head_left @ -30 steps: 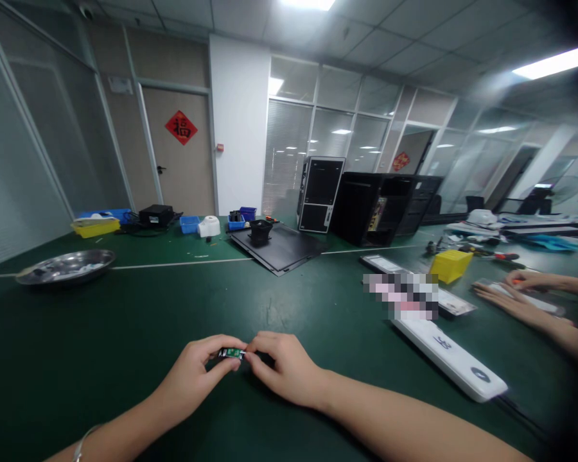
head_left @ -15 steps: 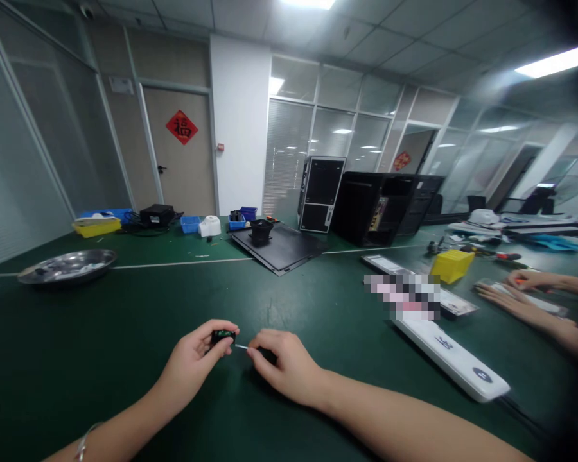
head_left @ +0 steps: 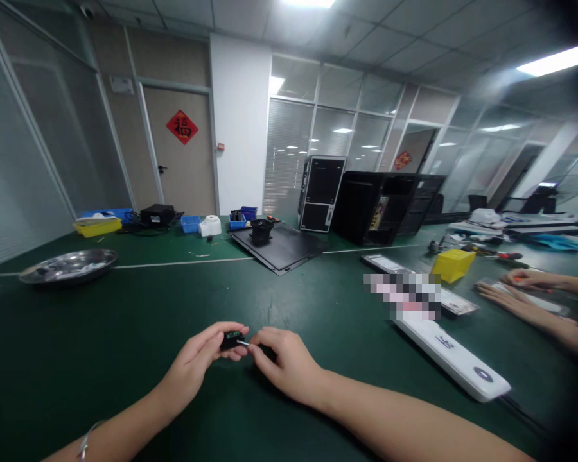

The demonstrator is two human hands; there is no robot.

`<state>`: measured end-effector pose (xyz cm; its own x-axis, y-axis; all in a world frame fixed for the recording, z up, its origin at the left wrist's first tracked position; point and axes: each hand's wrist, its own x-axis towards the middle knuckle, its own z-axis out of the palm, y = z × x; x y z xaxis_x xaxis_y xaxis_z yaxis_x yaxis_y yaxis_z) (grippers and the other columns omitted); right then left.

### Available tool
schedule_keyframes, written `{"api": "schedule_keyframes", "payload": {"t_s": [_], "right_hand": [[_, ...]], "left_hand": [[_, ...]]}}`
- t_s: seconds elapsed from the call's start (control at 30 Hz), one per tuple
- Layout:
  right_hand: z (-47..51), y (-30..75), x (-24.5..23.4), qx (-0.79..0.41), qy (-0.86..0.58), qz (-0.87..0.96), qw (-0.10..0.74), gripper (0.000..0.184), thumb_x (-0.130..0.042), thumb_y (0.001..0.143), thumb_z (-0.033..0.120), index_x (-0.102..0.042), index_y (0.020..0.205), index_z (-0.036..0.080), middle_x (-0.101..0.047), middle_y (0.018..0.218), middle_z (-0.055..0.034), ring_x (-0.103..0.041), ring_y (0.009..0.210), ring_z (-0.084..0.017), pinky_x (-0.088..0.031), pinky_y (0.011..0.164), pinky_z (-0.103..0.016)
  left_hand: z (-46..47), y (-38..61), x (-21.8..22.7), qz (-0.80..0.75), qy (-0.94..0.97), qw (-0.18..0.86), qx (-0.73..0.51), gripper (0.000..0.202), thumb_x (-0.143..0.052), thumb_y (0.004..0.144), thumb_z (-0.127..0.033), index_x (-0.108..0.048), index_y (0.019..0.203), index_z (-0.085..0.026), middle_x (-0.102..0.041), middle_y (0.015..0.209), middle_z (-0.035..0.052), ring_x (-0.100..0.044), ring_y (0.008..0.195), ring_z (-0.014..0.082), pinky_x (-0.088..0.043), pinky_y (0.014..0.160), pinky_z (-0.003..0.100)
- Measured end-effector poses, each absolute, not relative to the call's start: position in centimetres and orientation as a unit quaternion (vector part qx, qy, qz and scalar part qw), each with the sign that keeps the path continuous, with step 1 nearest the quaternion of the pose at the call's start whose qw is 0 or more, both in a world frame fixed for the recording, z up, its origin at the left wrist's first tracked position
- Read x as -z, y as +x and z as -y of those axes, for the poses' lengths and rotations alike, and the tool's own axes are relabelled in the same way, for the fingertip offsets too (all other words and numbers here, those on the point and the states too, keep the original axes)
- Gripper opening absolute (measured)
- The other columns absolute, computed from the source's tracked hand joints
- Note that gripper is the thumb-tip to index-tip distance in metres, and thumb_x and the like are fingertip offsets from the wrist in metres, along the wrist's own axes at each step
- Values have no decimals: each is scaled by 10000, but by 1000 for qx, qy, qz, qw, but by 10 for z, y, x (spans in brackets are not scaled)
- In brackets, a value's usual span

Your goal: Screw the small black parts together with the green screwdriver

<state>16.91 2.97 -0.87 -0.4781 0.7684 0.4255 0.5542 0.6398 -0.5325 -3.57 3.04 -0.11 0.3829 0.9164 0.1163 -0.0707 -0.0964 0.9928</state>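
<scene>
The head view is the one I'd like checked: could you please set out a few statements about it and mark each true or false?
1. The left hand holds a small dark part. True.
2. The right hand is empty. False: it holds a thin tool.
3. The red sign hangs on the door. True.
4. The metal dish is to the right of both hands. False: it is to their left.
5. Another person's hands show at the right. True.

The device [head_left: 232, 341] sits in the left hand [head_left: 195, 357] near eleven o'clock; there's the bowl [head_left: 55, 263] at ten, panel [head_left: 293, 251] at twelve bearing a part [head_left: 261, 231], computer case [head_left: 358, 206] farther back at one, power strip [head_left: 450, 359] on the table [head_left: 308, 305] at two.
</scene>
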Motion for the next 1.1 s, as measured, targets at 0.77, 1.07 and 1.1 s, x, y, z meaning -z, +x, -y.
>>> {"api": "schedule_keyframes", "payload": {"t_s": [0.77,1.07,1.1], "right_hand": [[-31,170,8,-168,-407,834,331,160,-528,926,184,-665,845,192,-682,790,-15,-629,724,-148,-446,681,-231],[-31,170,7,-171,-408,831,337,174,-514,931,182,-672,857,188,-688,791,-23,-628,721,-152,-447,681,-239],[-31,170,7,-171,-408,832,336,173,-514,931,182,-671,857,187,-688,793,-24,-628,722,-152,-446,682,-238]], "left_hand": [[-38,-36,9,-380,615,504,-474,250,-743,753,-223,-674,992,-199,-630,943,27,-653,905,210,-540,852,332],[-42,-40,10,-397,609,487,-485,158,-748,749,-205,-682,892,-186,-726,927,51,-685,946,234,-543,877,350],[-43,-40,10,-398,609,485,-484,159,-747,752,-205,-689,899,-186,-729,936,52,-685,954,234,-542,885,348]]}}
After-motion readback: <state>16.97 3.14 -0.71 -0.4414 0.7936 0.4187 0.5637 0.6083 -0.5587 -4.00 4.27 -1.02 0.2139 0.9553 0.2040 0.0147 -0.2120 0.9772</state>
